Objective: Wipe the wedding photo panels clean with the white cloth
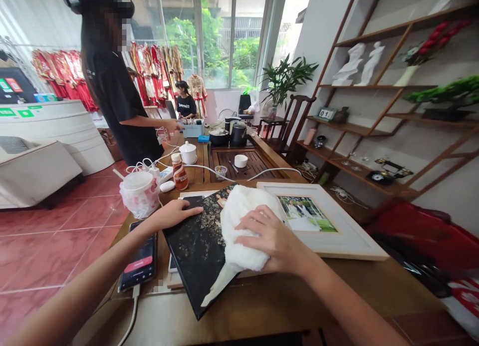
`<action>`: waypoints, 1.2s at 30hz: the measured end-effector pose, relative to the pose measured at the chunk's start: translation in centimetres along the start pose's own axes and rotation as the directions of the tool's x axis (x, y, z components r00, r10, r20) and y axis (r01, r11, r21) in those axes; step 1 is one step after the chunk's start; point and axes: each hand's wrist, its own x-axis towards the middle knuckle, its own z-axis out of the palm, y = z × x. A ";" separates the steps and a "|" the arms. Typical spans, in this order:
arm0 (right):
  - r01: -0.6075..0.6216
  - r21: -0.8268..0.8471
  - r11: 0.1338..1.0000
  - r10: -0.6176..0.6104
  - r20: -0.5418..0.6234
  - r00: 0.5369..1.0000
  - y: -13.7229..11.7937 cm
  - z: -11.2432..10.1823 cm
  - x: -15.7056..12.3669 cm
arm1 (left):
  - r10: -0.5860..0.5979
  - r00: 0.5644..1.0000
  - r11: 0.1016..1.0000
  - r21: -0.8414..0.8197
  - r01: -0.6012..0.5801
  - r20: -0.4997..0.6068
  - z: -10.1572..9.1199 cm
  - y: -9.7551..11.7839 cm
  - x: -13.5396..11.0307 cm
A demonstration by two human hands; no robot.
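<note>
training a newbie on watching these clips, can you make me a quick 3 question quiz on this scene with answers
1. Which hand holds the white cloth on the dark panel?
2. True or false: the phone lies to the right of the dark panel, as the camera sees it.
3. What touches the left side of the dark panel?
a) the lidded white pot
b) the bottle
c) the left hand

Key:
1. The right hand.
2. False; it lies to the left, with a white cable plugged into its near end.
3. c
</note>
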 end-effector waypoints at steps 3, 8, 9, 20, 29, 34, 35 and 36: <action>-0.035 0.006 0.999 0.036 -0.037 0.999 0.1 -0.4 -0.5 | -0.037 0.999 0.995 -0.091 0.037 -0.003 0.0 0.2 -0.5; -0.050 -0.027 0.998 0.046 -0.113 0.992 0.3 -1.7 -1.3 | -0.060 0.998 0.978 -0.198 0.061 0.010 -0.1 -0.3 -1.9; -0.051 -0.039 0.998 0.046 -0.134 0.990 0.4 -2.0 -1.5 | -0.074 0.997 0.971 -0.228 0.075 0.014 -0.2 -0.6 -2.3; -0.122 -0.148 0.981 0.096 -0.169 0.981 1.2 -2.1 -2.0 | -0.316 0.937 0.849 -0.485 0.209 -0.149 -4.1 -4.0 -8.8; -0.053 0.088 0.995 0.043 0.104 0.994 0.2 3.0 3.0 | -0.385 0.904 0.808 -0.540 0.234 -0.184 -7.0 -2.1 -10.3; -0.281 0.457 0.844 0.377 -0.133 0.917 1.2 0.5 1.4 | -0.348 0.927 0.822 -0.521 0.230 -0.141 -7.5 -0.4 -8.7; -0.279 0.568 0.774 0.430 -0.149 0.890 1.4 0.3 1.0 | -0.309 0.939 0.837 -0.513 0.192 -0.153 -7.6 0.2 -8.1; -0.245 0.683 0.688 0.463 -0.153 0.873 1.7 0.2 0.7 | -0.280 0.946 0.846 -0.507 0.165 -0.161 -7.7 0.9 -7.5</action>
